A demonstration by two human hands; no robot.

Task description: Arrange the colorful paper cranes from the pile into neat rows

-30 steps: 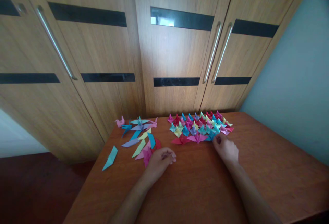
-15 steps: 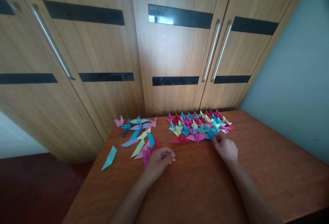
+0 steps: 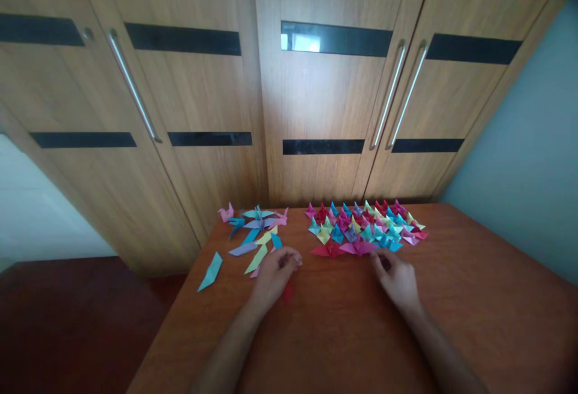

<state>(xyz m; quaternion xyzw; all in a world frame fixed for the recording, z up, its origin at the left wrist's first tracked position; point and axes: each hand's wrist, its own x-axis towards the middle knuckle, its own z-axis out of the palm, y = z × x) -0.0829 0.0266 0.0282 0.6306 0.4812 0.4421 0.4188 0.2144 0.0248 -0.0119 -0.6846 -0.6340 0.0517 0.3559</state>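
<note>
On the brown table point(image 3: 474, 297), my left hand point(image 3: 273, 273) lies with curled fingers over the near end of a loose pile of folded paper strips and cranes point(image 3: 255, 234). A red folded paper point(image 3: 289, 290) shows under its thumb side, apparently pinched. My right hand point(image 3: 397, 278) rests to the right in a loose fist, its fingertips just in front of tidy rows of small folded paper pieces point(image 3: 365, 228) in pink, red, blue and yellow. The nearest pieces to it are a pink one point(image 3: 357, 247) and a blue one point(image 3: 392, 244); it touches neither.
A single teal folded strip point(image 3: 210, 272) lies apart near the table's left edge. Wooden wardrobe doors with long metal handles point(image 3: 397, 96) stand right behind the table. A pale blue wall point(image 3: 533, 159) is on the right, and dark floor on the left.
My left hand has reached forward onto the loose pile, and the red paper now lies under it, nearer me. My right hand has drawn slightly back from the blue piece. The view shifted.
</note>
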